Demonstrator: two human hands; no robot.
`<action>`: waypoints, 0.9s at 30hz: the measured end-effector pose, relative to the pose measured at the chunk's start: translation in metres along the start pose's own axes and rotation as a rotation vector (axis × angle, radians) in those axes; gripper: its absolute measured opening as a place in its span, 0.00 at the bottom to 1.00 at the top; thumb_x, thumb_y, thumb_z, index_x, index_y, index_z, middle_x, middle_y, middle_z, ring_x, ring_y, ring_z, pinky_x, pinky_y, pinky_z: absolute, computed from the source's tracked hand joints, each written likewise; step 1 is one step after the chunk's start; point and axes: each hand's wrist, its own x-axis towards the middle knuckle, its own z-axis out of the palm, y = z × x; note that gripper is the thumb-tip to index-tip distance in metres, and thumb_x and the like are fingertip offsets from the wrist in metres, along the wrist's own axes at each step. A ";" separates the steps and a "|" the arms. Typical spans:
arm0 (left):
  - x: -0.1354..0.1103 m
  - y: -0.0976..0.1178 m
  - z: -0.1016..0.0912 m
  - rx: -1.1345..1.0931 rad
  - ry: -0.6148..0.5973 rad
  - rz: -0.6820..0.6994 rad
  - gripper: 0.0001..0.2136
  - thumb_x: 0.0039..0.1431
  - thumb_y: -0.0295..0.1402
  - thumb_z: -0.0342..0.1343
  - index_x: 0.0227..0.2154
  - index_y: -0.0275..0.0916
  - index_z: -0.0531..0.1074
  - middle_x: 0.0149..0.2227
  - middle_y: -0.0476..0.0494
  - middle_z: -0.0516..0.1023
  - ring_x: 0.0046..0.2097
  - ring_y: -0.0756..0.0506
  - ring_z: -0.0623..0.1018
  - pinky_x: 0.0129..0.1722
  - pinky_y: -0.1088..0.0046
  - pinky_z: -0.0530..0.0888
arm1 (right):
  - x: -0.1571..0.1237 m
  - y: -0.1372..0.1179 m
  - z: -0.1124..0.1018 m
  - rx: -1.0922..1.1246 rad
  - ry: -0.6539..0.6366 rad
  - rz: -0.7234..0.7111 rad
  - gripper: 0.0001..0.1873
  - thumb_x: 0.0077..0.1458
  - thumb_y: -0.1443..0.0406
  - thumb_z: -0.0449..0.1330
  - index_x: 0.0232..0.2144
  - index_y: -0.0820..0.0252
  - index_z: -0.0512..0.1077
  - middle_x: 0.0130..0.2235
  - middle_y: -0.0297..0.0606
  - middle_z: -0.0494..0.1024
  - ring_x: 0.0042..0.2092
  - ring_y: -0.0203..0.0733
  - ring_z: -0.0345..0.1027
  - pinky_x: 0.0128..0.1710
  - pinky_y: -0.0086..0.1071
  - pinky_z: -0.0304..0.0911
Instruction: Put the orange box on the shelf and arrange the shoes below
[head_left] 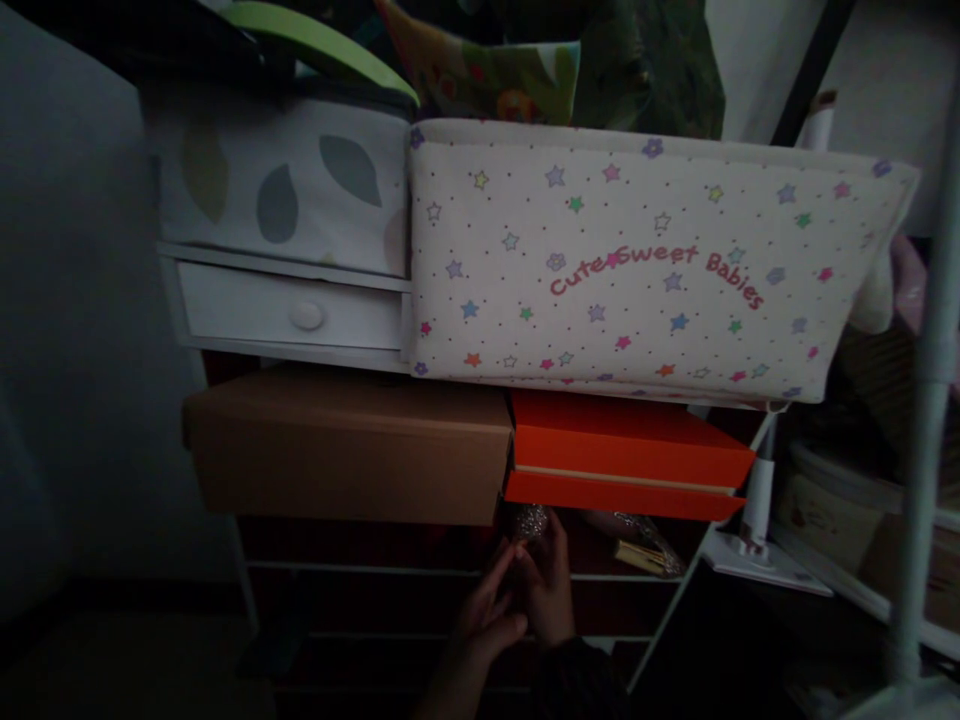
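Observation:
Both my hands reach into a dark lower shelf (390,570) under the boxes. My left hand (487,610) and my right hand (551,585) are close together with curled fingers around a small glittery object (531,520). It is too dark to see just how each hand grips it. A brown cardboard box (345,445) and an orange box (630,455) sit on the shelf right above my hands.
A star-patterned fabric bin (622,265) reading "Cute Sweet Babies" and a leaf-print bin (281,180) sit on top, over a white drawer (292,312). A shiny wrapped packet (645,550) lies at right. A white rack pole (926,420) stands far right.

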 end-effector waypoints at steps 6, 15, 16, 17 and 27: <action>-0.002 -0.003 -0.003 0.001 0.024 -0.075 0.33 0.49 0.29 0.59 0.60 0.51 0.61 0.67 0.51 0.55 0.67 0.39 0.56 0.65 0.56 0.55 | 0.000 0.003 0.001 -0.038 -0.069 0.046 0.40 0.54 0.55 0.59 0.62 0.55 0.44 0.50 0.46 0.72 0.48 0.46 0.69 0.52 0.48 0.64; 0.000 -0.011 -0.010 0.162 0.046 -0.010 0.33 0.50 0.32 0.58 0.61 0.49 0.59 0.68 0.47 0.53 0.67 0.38 0.55 0.64 0.55 0.55 | 0.000 -0.019 -0.019 0.039 0.109 0.267 0.40 0.37 0.53 0.70 0.53 0.55 0.63 0.45 0.38 0.74 0.48 0.44 0.68 0.54 0.42 0.62; -0.001 -0.010 -0.009 0.211 0.076 -0.002 0.32 0.50 0.32 0.58 0.61 0.48 0.59 0.68 0.45 0.53 0.67 0.38 0.55 0.64 0.55 0.56 | 0.000 -0.022 -0.026 0.063 0.187 0.343 0.38 0.36 0.52 0.70 0.49 0.56 0.66 0.40 0.36 0.75 0.43 0.43 0.69 0.49 0.42 0.66; -0.002 -0.009 -0.008 0.264 0.112 0.017 0.31 0.51 0.32 0.57 0.60 0.47 0.59 0.68 0.43 0.53 0.66 0.38 0.57 0.63 0.54 0.58 | 0.001 -0.025 -0.034 0.089 0.247 0.416 0.35 0.36 0.50 0.70 0.45 0.58 0.67 0.35 0.35 0.74 0.38 0.42 0.70 0.44 0.41 0.68; -0.008 0.008 0.013 0.720 0.181 0.177 0.15 0.59 0.34 0.50 0.49 0.44 0.68 0.54 0.40 0.68 0.53 0.40 0.70 0.50 0.59 0.69 | 0.023 -0.040 -0.129 0.458 0.539 0.672 0.25 0.55 0.44 0.51 0.39 0.61 0.62 0.37 0.43 0.74 0.39 0.38 0.74 0.41 0.32 0.72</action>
